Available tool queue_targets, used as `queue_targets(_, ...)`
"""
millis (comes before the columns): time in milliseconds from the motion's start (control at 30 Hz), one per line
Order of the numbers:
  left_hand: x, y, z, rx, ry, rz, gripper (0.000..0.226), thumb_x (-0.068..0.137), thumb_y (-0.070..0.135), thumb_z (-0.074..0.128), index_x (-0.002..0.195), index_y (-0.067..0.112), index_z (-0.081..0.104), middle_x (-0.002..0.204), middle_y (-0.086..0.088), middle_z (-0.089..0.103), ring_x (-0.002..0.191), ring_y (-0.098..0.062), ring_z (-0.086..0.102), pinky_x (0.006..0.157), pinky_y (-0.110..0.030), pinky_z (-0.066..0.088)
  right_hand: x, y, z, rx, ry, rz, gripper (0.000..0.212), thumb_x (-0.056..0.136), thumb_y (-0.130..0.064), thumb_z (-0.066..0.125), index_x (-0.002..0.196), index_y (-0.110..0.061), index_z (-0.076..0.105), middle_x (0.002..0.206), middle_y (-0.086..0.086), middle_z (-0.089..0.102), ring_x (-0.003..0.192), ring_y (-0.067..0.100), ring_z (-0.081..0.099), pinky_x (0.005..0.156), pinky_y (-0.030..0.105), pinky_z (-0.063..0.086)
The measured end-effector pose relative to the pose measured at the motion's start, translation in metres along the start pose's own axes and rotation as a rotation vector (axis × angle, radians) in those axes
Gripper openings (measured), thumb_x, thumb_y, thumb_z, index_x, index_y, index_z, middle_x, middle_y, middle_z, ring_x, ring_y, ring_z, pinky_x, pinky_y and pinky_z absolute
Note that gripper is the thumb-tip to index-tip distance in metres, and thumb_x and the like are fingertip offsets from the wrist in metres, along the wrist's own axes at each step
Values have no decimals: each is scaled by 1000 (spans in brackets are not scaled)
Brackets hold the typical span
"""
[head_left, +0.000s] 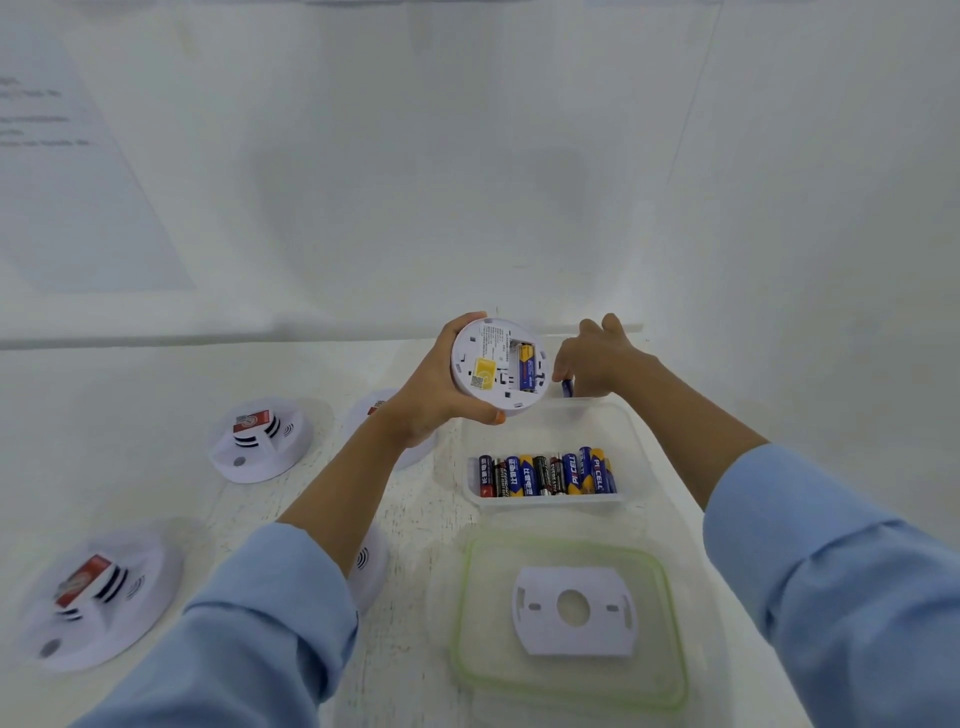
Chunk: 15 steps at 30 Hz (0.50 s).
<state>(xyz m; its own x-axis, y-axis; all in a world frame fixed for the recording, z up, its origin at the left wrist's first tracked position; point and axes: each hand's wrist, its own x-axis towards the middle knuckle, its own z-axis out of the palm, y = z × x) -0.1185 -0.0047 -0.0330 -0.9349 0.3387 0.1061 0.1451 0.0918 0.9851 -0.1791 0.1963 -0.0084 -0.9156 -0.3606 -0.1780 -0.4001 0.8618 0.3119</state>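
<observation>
Smoke detector (496, 366), back-up in the grip of the left hand (441, 395), wants the battery (567, 387) pinched by the right hand (597, 358) seated poles-matched in the free slot (511, 366).

Both arms stretched forward, forearms bare. Left hand (434, 397) raised, thumb and fingers wrapped round detector (498, 366) rim. Right hand (597, 358) just beside it, back up, fingers curled down, tips pinching 1 battery (568, 387).
</observation>
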Motion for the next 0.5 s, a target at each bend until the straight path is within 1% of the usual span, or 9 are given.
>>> queue_targets(67,0,0,0,5,-6,1,101,57,-21,74,137,19,29,124,4,48,111,-7,51,78,-19,52,-2,1,0,48,18,0,35,88,-20,52,121,-30,58,120,-4,57,117,19,36,92,36,23)
queue_targets(167,-2,1,-1,2,-10,10,101,53,-15,76,136,20,29,124,4,48,109,-5,52,77,-18,51,-7,7,-4,222,86,9,39,80,-34,66,118,-29,60,117,-10,60,114,17,40,82,35,19)
queue_targets(233,-4,4,-1,-8,-10,15,101,52,-14,75,136,19,29,124,3,48,109,-5,52,77,-18,51,-15,11,-11,474,199,61,46,69,-40,76,112,-27,64,108,-11,64,113,15,46,80,33,18)
queue_targets(300,-8,7,1,-24,-11,21,100,50,-11,74,134,20,30,124,3,48,107,-1,53,76,-19,52,-30,14,-23,755,362,120,42,64,-37,80,102,-25,65,98,-11,67,105,10,53,79,32,18)
queue_targets(367,-11,9,2,-44,-12,25,100,49,-11,73,133,21,31,123,4,48,107,-2,54,76,-20,52,-47,13,-33,981,477,116,36,62,-34,82,92,-27,62,92,-14,66,92,1,56,84,32,22)
queue_targets(400,-13,10,3,-54,-16,27,100,49,-12,73,133,23,32,123,3,48,107,-5,54,75,-21,53,-55,10,-37,1069,491,79,35,60,-34,83,87,-29,60,90,-16,66,89,-2,56,89,35,27)
queue_targets(433,-15,10,4,-64,-18,29,100,48,-12,73,132,24,32,122,3,49,108,-7,54,75,-22,53,-63,5,-40,1128,481,28,36,58,-34,84,84,-31,60,88,-18,67,89,-2,58,95,40,31)
queue_targets(467,-17,11,6,-73,-22,32,99,48,-12,73,131,25,32,122,3,49,107,-9,54,74,-23,54,-70,-1,-42,1150,460,-21,37,54,-34,85,81,-33,59,86,-19,67,91,-1,60,99,46,33)
queue_targets(500,-20,12,7,-82,-25,35,99,48,-12,72,131,25,32,121,2,49,107,-10,54,74,-24,54,-77,-7,-43,1142,442,-63,38,51,-36,85,80,-34,60,85,-20,67,91,-3,60,101,48,34)
